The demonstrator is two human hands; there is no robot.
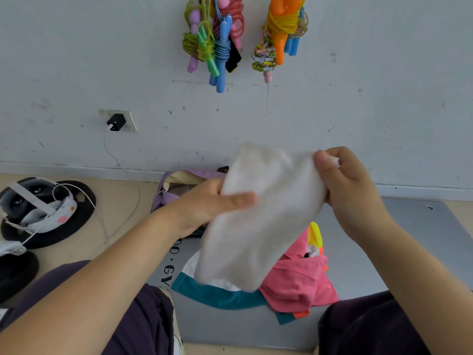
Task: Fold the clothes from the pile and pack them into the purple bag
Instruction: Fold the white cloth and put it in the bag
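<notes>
Both hands raised above the clothes pile (286, 280). Left hand (204, 203) grips the white cloth (258, 213) at its left edge, thumb across the front; right hand (350, 185) pinches its upper right corner. Purple bag (176, 188) sits open beyond the pile, behind the left hand, by the wall.

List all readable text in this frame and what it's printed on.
"O·GY": dark letters running along the left edge of the grey mat, read sideways; both ends are cut off by the white cloth and the person's leg, so the full word cannot be told.
Nothing else is readable: the wall charger and the purple bag show no legible marking.
</notes>
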